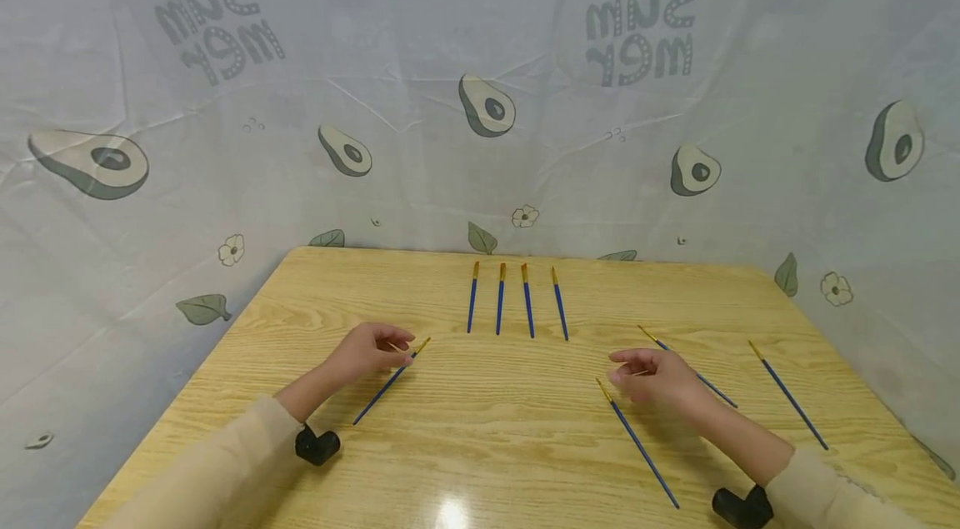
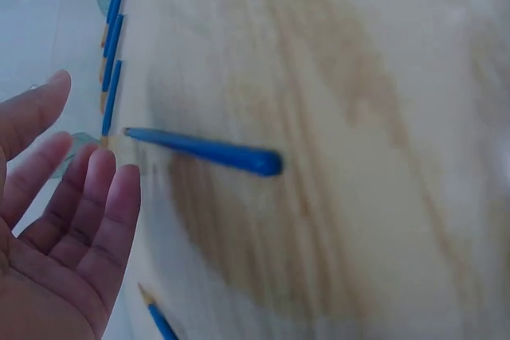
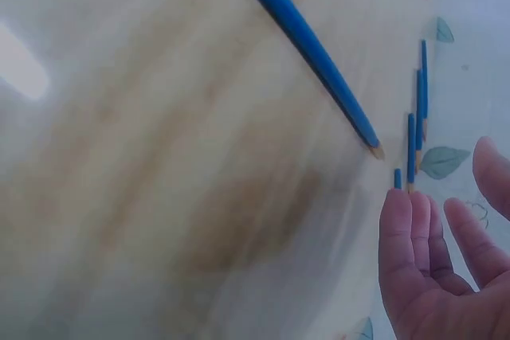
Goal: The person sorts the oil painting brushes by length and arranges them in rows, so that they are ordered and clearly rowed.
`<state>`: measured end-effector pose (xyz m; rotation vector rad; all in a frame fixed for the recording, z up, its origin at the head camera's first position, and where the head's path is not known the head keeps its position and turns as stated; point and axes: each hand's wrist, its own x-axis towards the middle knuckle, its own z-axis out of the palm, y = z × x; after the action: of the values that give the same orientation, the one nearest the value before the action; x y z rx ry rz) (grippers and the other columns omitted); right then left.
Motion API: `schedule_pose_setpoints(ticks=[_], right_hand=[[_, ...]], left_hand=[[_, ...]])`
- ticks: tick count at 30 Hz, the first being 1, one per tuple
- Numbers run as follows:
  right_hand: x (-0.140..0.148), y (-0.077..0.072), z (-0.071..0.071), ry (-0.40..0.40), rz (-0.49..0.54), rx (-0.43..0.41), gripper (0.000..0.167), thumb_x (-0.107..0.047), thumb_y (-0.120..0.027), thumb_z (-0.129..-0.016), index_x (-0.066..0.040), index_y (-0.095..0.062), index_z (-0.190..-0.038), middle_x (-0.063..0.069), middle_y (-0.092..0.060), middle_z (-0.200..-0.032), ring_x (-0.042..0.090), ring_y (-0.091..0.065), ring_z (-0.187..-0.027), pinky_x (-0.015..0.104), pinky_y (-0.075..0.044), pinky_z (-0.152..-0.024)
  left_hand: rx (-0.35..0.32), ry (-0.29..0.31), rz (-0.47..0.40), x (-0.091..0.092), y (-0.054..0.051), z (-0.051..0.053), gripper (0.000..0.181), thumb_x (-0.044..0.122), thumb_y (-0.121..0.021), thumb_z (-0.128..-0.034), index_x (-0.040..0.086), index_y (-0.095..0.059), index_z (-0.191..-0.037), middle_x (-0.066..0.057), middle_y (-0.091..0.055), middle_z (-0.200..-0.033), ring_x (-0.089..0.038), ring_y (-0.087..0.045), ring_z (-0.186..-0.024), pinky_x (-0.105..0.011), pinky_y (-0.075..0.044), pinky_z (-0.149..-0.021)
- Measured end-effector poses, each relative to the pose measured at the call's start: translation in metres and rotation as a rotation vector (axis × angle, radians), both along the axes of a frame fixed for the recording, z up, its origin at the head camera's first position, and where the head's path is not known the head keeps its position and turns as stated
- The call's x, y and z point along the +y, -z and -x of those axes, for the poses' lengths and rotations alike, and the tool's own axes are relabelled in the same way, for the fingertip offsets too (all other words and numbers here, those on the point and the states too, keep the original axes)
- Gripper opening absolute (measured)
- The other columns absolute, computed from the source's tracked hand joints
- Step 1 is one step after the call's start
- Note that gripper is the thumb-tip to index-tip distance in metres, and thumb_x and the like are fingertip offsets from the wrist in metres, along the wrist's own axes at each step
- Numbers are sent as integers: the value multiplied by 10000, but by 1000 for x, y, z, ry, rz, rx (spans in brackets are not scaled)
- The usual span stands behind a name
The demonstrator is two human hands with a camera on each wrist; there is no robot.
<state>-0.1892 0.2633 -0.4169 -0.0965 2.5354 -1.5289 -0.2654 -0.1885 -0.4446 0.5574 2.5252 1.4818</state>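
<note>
My left hand (image 1: pixel 375 347), with relaxed fingers, is by the tip of a blue-handled paintbrush (image 1: pixel 390 383) that slants on the table. In the left wrist view, that palm (image 2: pixel 60 276) holds nothing and part of another paintbrush (image 2: pixel 163 320) shows below it. My right hand (image 1: pixel 656 379) is above the table between two slanted paintbrushes, a nearer one (image 1: pixel 637 441) and a farther one (image 1: pixel 716 389) partly hidden behind the hand. The right wrist view shows its fingers (image 3: pixel 396 236) loosely extended with nothing in them.
Several paintbrushes stand in a row at the back middle of the wooden table (image 1: pixel 480 446), one of them a blue brush (image 1: pixel 500 304). Another paintbrush (image 1: pixel 791 400) lies near the right edge. A printed cloth (image 1: pixel 420 154) hangs behind the table.
</note>
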Motion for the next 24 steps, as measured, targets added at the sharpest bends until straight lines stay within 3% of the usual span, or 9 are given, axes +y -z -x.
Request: schedule_pose_setpoints(ticks=[6,16,24], right_hand=[[0,6,-8,-2,12,-36,526,-185,-750,-870,82,-564,-1283,102,-629,-996,233,-607,-862,366,-565,-683],[8,12,-11,-81,51,-73,570,-168,-765,-853,123,-532,-1284,116,-612,-983,234,-599,-855,345,-562,-687],[12,21,-7,-118,-2,-72,540,-186,-766,-853,118,-556,-1247,85,-630,-934,199,-578,-827,275,-512,-637]], left_hand=[[-15,-57,40,4,3,-4,352,93,-753,-853,-19,-670,-1176,-128,-654,-1057,-196,-636,-856,-325,-560,-666],[-3,-49,55,4,8,-3,371,106,-777,-832,-36,-671,-1158,-106,-649,-996,-192,-608,-852,-308,-540,-646],[-6,-79,85,6,11,-1,377,111,-816,-785,-22,-690,-1115,-53,-640,-937,-164,-562,-816,-260,-494,-658]])
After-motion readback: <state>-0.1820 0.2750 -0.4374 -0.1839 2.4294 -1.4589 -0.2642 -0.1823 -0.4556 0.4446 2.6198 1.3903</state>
